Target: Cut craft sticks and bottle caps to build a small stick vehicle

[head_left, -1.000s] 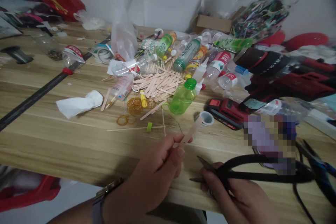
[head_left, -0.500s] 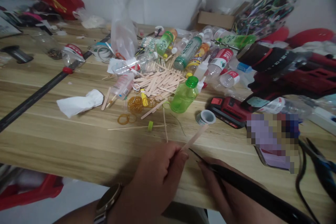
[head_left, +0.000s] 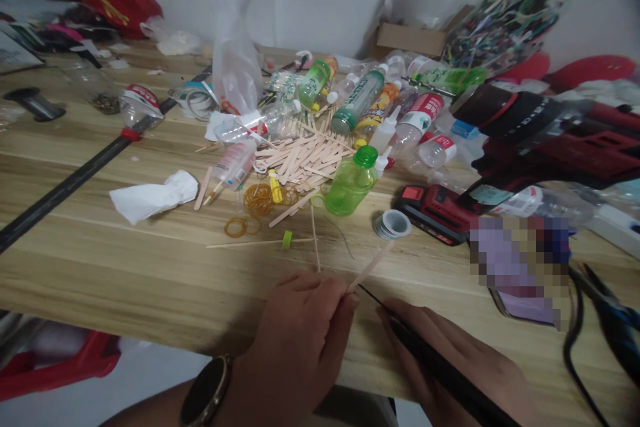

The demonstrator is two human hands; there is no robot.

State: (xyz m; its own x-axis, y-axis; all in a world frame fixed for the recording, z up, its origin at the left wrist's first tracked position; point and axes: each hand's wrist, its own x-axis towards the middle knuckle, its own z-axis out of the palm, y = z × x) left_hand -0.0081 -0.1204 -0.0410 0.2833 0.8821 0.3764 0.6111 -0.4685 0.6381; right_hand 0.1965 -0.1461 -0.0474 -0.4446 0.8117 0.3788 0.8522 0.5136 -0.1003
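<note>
My left hand (head_left: 310, 327), a watch on its wrist, pinches a flat wooden craft stick (head_left: 373, 265) between thumb and fingers. The stick slants up to the right, above the table. In my right hand (head_left: 450, 353) is a black pen-like soldering iron (head_left: 430, 353), gripped by its handle. Its thin dark tip points left and reaches the stick close to my left thumb; whether it touches I cannot tell. Just beyond my hands lie thin sticks (head_left: 260, 243), a green ring (head_left: 287, 239) and a small spool (head_left: 393, 224).
A green cut bottle (head_left: 353, 183) stands before a pile of craft sticks (head_left: 310, 157) and several plastic bottles (head_left: 360, 100). Rubber bands (head_left: 257, 200) lie left of it. To the right are a red cordless drill (head_left: 540, 140), a phone (head_left: 525, 307) and pliers (head_left: 610, 313).
My left hand has turned slightly, and the stick shows a narrower side. The soldering iron's handle has swung a little steeper in my right hand.
</note>
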